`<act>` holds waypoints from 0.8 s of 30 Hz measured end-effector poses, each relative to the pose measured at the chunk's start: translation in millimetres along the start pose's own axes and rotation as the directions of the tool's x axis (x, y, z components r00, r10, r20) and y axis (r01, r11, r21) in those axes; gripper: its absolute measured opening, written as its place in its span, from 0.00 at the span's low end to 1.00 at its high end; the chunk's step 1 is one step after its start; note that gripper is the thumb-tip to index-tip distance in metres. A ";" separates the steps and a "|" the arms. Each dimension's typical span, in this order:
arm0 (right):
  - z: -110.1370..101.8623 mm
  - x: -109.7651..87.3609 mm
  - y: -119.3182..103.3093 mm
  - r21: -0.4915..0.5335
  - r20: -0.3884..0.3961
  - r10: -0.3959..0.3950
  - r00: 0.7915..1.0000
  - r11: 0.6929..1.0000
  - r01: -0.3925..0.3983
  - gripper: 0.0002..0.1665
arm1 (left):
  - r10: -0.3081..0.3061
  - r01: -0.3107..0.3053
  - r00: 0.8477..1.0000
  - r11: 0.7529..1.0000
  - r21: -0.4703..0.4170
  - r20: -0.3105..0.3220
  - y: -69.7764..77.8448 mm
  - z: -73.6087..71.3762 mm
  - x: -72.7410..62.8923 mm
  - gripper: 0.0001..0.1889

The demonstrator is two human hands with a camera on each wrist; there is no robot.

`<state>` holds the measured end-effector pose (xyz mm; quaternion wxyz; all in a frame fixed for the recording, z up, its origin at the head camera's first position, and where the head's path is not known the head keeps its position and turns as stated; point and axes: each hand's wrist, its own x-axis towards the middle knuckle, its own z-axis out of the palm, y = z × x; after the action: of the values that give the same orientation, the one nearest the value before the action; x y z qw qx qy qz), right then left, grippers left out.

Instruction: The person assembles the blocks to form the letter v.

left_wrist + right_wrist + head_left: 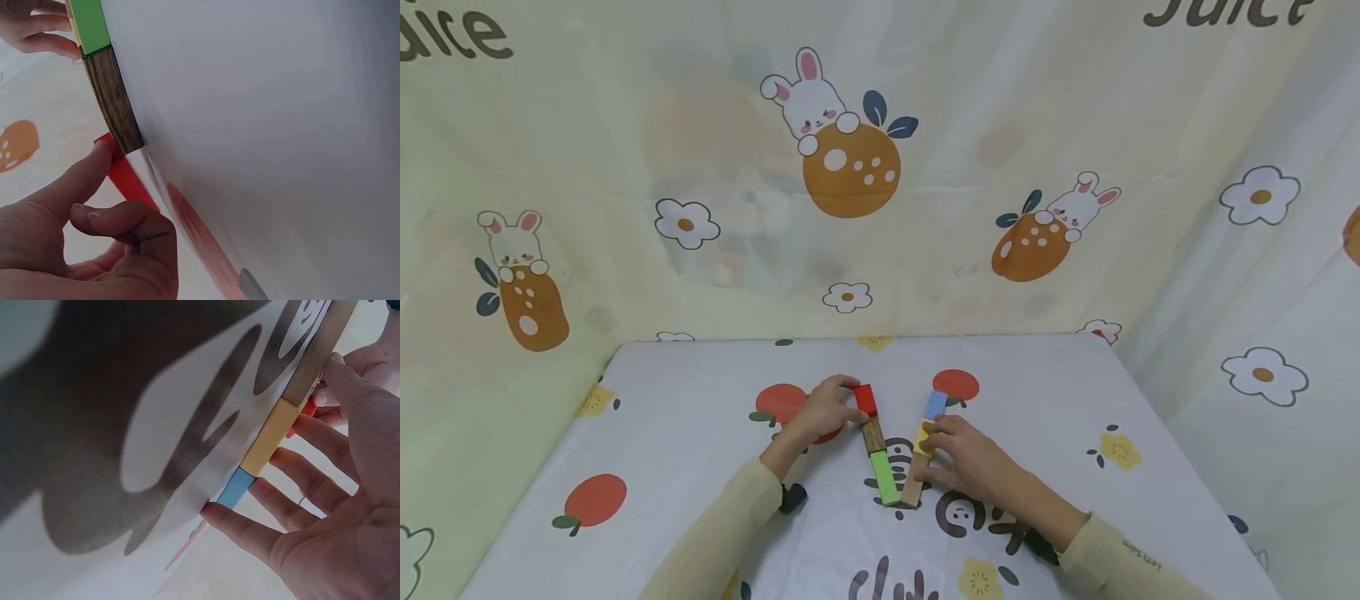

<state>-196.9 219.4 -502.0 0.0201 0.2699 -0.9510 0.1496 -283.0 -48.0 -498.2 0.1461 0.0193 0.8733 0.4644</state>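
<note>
Two rows of toy blocks form a V on the table in the head view. The left row runs from a red block (866,398) through a dark brown wooden block (872,435) to a green block (884,479). My left hand (826,410) pinches the red block (128,181) between thumb and fingers. In the right row lie a blue block (936,405), a yellow block (920,438) and a light wooden block (915,481). The spread fingers of my right hand (967,454) touch the blue and yellow blocks (270,437); its thumb is beside the light wooden block.
A white printed cloth (700,392) covers the table. Behind it hangs a patterned curtain (940,275), with another curtain side (1217,292) on the right. Dark wrist devices show at the left cuff (793,498) and right cuff (1041,547).
</note>
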 end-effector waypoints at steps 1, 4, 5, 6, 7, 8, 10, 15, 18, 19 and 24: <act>-0.1 0.1 0.0 0.001 -0.001 0.000 1.000 1.000 0.000 0.25 | 0.000 0.000 1.000 1.000 -0.001 -0.002 -0.2 0.0 0.1 0.33; -1.2 -0.1 -0.2 0.009 -0.012 -0.013 1.000 1.000 0.014 0.25 | 0.005 -0.005 1.000 1.000 0.001 -0.001 -0.1 0.3 -0.4 0.33; -1.4 -0.2 -0.1 0.011 -0.019 -0.022 1.000 1.000 0.023 0.25 | 0.006 -0.006 1.000 1.000 0.000 0.000 -0.1 0.3 -0.5 0.33; -1.9 -0.4 -0.2 0.012 -0.025 -0.031 0.999 0.999 0.031 0.25 | 0.008 -0.008 1.000 1.000 -0.001 0.002 0.1 0.3 -0.7 0.33; -2.2 -0.5 -0.3 0.015 -0.030 -0.038 0.999 0.999 0.039 0.25 | 0.010 -0.010 1.000 1.000 -0.002 0.004 0.3 0.2 -1.1 0.33; -2.4 -0.7 -0.3 0.018 -0.036 -0.046 0.998 0.999 0.047 0.25 | 0.013 -0.013 1.000 1.000 -0.001 0.007 0.6 0.0 -1.4 0.33; -3.0 -1.1 -0.4 0.019 -0.045 -0.060 0.997 0.998 0.061 0.25 | 0.016 -0.016 1.000 1.000 -0.002 0.009 1.2 -0.5 -2.2 0.33; -3.1 -1.1 -0.8 0.020 -0.042 -0.061 0.997 0.998 0.062 0.25 | 0.015 -0.015 1.000 1.000 -0.009 0.012 1.3 -2.0 -3.8 0.32; -2.9 -1.0 -1.2 0.018 -0.033 -0.050 0.998 0.999 0.051 0.25 | 0.015 -0.015 1.000 1.000 -0.013 0.014 1.2 -2.2 -3.7 0.32; -2.9 -1.0 -1.2 0.017 -0.031 -0.047 0.998 0.999 0.048 0.25 | 0.013 -0.013 1.000 1.000 -0.016 0.016 1.3 -2.2 -3.6 0.32; -2.6 -1.1 -0.7 0.014 -0.035 -0.050 0.998 0.999 0.050 0.25 | 0.009 -0.008 1.000 1.000 -0.011 0.018 1.4 -1.4 -2.5 0.33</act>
<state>-195.7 220.1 -499.4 0.0381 0.2912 -0.9423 0.1608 -281.1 -48.8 -495.7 0.1519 0.0263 0.8692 0.4697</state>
